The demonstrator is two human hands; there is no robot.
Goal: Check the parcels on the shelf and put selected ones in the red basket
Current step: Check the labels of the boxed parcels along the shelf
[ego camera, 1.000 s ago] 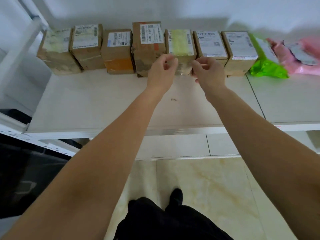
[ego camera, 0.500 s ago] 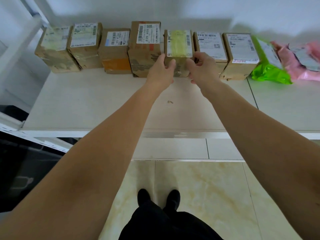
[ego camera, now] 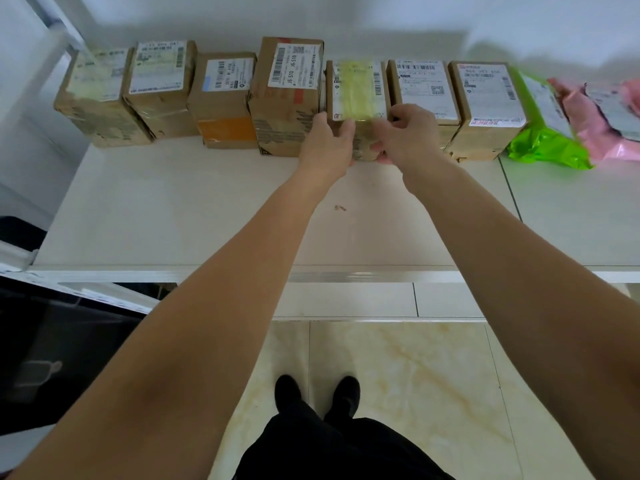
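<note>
A row of several cardboard parcels with white labels stands along the back of the white shelf (ego camera: 173,220). In the middle of the row sits a small box with a yellowish taped label (ego camera: 358,88). My left hand (ego camera: 327,140) grips its left side and my right hand (ego camera: 407,133) grips its right side, fingers curled round the front edges. A taller box (ego camera: 289,95) stands just left of it and another labelled box (ego camera: 424,88) just right. The red basket is not in view.
A green plastic mailer (ego camera: 543,133) and pink mailers (ego camera: 599,116) lie at the right end of the row. A dark bin or surface (ego camera: 52,358) sits low at the left. A white upright post (ego camera: 41,46) rises at the far left. My feet stand on beige floor tiles (ego camera: 415,375).
Both hands have moved forward from in front of the yellow-labelled box and closed on its two sides. The view has shifted slightly closer to the shelf.
</note>
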